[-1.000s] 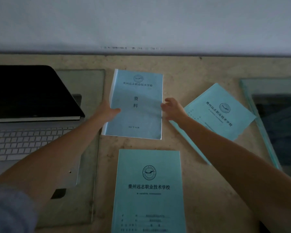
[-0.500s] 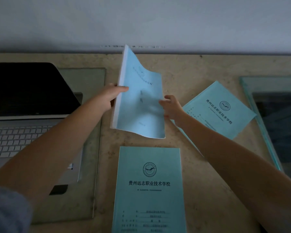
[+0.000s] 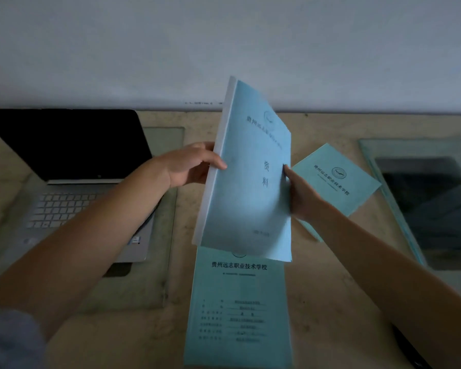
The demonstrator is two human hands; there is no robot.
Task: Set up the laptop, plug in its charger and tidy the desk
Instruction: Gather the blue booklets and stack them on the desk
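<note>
Between the two hands, a thick pale-blue bound paper booklet (image 3: 246,182) is held off the desk, its long axis running away from the person and top edge tilted up toward the wall, left hand (image 3: 189,167) gripping the spine side and right hand (image 3: 300,194) holding the open edge.

One head-worn view looks forward and down, close over the desk (image 3: 317,275).

Beige desk (image 3: 317,315) carries left glass pane (image 3: 149,283), right glass pane (image 3: 410,149), near booklet (image 3: 237,302), far booklet (image 3: 336,182), all flat.
</note>
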